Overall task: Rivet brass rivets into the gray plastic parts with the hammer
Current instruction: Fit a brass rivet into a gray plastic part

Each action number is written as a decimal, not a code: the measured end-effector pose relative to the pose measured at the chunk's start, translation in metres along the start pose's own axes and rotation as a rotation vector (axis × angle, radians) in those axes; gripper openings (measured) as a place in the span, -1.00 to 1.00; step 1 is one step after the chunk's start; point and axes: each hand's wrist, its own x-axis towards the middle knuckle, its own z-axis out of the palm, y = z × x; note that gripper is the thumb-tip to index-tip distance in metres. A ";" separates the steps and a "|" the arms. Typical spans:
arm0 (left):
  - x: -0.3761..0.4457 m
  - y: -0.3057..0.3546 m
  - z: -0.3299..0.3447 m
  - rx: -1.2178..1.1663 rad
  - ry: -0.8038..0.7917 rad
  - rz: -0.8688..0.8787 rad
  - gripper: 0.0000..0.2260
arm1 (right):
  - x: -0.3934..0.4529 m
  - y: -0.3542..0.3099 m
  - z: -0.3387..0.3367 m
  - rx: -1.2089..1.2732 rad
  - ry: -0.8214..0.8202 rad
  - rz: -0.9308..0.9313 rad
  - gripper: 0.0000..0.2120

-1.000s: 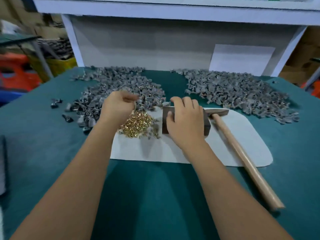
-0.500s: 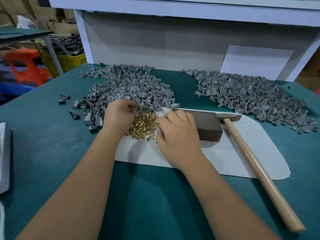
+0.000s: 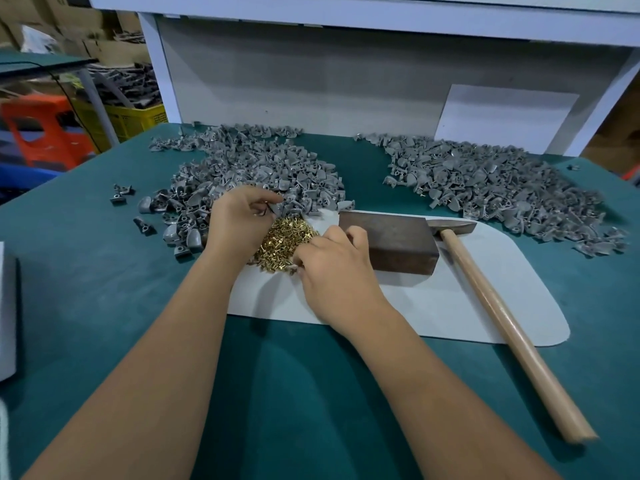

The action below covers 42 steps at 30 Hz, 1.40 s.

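Right hand fingers curled, picking in brass rivet heap on white mat. Left hand pinches small gray plastic part. Wooden-handled hammer beside dark steel block. Gray parts piles farther back on bench. No legible writing.

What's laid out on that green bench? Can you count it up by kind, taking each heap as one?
Heaps of gray plastic parts: 2
Pile of brass rivets: 1
Hammer: 1
Dark block: 1
White mat: 1
Total: 6
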 end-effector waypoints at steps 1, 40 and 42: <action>0.000 0.000 0.001 0.004 0.003 0.016 -0.75 | 0.000 0.000 0.000 -0.005 0.007 -0.003 -0.85; -0.032 0.074 0.065 -0.294 -0.219 0.121 -0.72 | -0.009 0.078 -0.030 0.938 0.578 0.563 -0.85; -0.033 0.072 0.064 -0.203 -0.202 0.170 -0.71 | -0.009 0.079 -0.031 0.941 0.573 0.545 -0.82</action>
